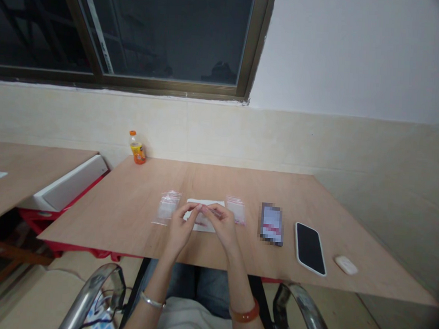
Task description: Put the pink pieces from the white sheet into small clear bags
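Observation:
My left hand (183, 223) and my right hand (221, 223) meet above a white sheet of paper (204, 227) on the wooden table. Thumbs and forefingers of both hands are pinched close together. Whatever they hold between them is too small to make out. To the left of my hands lies a clear zip bag (167, 206) with pale contents. A second clear zip bag (238, 210) lies just right of my right hand, with some pinkish contents near its lower edge.
On the table's right are a blurred-out phone (271, 224), a dark-screened phone with white edges (310, 248) and a small white case (346, 265). An orange drink bottle (137, 149) stands at the back left. Metal chair armrests (98, 288) flank me.

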A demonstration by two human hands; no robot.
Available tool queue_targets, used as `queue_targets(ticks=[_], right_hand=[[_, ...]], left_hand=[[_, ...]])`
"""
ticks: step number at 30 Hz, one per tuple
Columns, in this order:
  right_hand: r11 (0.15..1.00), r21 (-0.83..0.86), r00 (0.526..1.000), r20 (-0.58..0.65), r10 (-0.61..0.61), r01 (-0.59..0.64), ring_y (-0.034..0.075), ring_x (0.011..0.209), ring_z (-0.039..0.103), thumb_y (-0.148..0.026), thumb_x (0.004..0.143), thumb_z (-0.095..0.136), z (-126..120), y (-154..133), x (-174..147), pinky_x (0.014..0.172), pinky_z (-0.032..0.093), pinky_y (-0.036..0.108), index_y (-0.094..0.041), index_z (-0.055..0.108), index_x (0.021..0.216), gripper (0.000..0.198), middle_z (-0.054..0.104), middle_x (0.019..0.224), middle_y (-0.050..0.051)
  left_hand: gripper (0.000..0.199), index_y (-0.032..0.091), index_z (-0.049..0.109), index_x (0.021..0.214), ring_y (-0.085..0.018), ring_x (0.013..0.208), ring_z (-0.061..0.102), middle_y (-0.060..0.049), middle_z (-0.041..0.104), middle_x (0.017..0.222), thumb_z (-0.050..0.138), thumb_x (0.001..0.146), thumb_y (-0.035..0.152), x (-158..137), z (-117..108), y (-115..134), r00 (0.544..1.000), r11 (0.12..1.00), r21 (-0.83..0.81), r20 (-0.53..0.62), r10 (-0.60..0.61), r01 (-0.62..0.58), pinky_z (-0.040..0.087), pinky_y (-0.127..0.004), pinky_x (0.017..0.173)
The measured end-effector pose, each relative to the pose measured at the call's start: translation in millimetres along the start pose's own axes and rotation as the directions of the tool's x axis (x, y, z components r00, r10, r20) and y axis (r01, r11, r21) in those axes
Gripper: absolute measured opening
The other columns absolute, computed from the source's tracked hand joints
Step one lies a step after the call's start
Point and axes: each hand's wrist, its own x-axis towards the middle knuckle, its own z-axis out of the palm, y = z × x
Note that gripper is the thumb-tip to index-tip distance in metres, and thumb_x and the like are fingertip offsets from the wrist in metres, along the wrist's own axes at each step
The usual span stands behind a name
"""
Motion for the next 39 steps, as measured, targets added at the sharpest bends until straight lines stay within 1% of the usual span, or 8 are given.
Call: queue_targets(ticks=[7,12,17,19,24,30,35,39], right_hand=[[0.998,-0.067,1.000,-0.002,-0.016,0.016,0.017,0.071,0.061,-0.035,0.076,0.063,-1,1,1,0.067,0.045,0.028,-0.017,0.069,0.071,0.020,0.068,0.071,0.003],[0.998,-0.063,1.000,0.024,0.004,-0.003,0.019,0.075,0.063,-0.038,0.077,0.062,-2,1,1,0.071,0.048,0.031,-0.017,0.071,0.076,0.023,0.071,0.077,0.006],[0.998,-0.030,0.987,0.144,0.063,-0.059,0.021,0.084,0.066,-0.043,0.079,0.059,-14,7,4,0.083,0.049,0.037,-0.018,0.073,0.087,0.029,0.073,0.090,0.007],[0.996,-0.035,0.979,0.182,0.086,-0.081,0.022,0.087,0.066,-0.045,0.079,0.058,-21,9,5,0.086,0.048,0.038,-0.019,0.073,0.089,0.032,0.072,0.093,0.007],[0.986,-0.092,0.965,0.210,0.158,-0.142,0.022,0.090,0.065,-0.049,0.077,0.059,-39,10,5,0.088,0.046,0.038,-0.019,0.074,0.087,0.035,0.072,0.093,0.007],[0.966,-0.128,0.969,0.072,0.237,-0.226,0.020,0.073,0.065,-0.049,0.070,0.065,-72,31,5,0.072,0.049,0.033,-0.014,0.074,0.080,0.037,0.072,0.083,0.009],[0.975,-0.104,0.975,-0.129,0.181,-0.195,0.021,0.072,0.064,-0.049,0.064,0.068,-94,54,8,0.073,0.048,0.034,-0.013,0.071,0.078,0.039,0.072,0.081,0.010],[0.929,-0.307,0.946,-0.306,0.110,-0.207,0.022,0.069,0.063,-0.045,0.068,0.061,-107,71,18,0.069,0.048,0.035,-0.011,0.068,0.072,0.035,0.070,0.075,0.011]], left_hand=[[0.021,0.016,0.065,0.080,-0.014,0.072,0.060,-0.002,0.065,0.075,0.053,0.084,0.034,-7,8,-6,0.998,0.996,0.084,-0.053,0.045,-0.040,0.049,-0.022,0.062],[0.024,0.016,0.064,0.080,-0.014,0.070,0.060,-0.002,0.064,0.074,0.055,0.082,0.038,-6,8,-7,0.998,1.000,-0.021,-0.058,-0.001,-0.001,0.052,-0.022,0.057],[0.027,0.016,0.064,0.083,-0.014,0.064,0.061,-0.002,0.064,0.074,0.055,0.080,0.041,-6,9,-11,0.992,0.986,-0.119,-0.033,-0.123,0.118,0.053,-0.022,0.048],[0.026,0.015,0.064,0.082,-0.014,0.065,0.061,-0.002,0.065,0.073,0.055,0.081,0.040,-6,10,-13,0.993,0.989,-0.089,-0.027,-0.117,0.114,0.053,-0.023,0.052],[0.026,0.015,0.067,0.078,-0.016,0.074,0.063,-0.003,0.069,0.074,0.053,0.083,0.036,-2,14,-20,1.000,1.000,0.007,0.031,-0.001,0.001,0.051,-0.027,0.071],[0.027,0.014,0.070,0.079,-0.016,0.068,0.062,-0.005,0.069,0.071,0.056,0.079,0.037,4,37,-49,0.986,0.997,-0.010,0.145,-0.079,0.082,0.049,-0.027,0.065],[0.022,0.011,0.070,0.086,-0.016,0.064,0.063,-0.008,0.071,0.075,0.060,0.074,0.027,14,72,-75,0.951,0.981,-0.063,0.264,-0.162,0.185,0.049,-0.026,0.062],[0.019,0.011,0.068,0.084,-0.012,0.058,0.060,-0.003,0.068,0.065,0.058,0.068,0.014,33,103,-98,0.936,0.975,-0.003,0.281,-0.213,0.222,0.046,-0.021,0.054]])
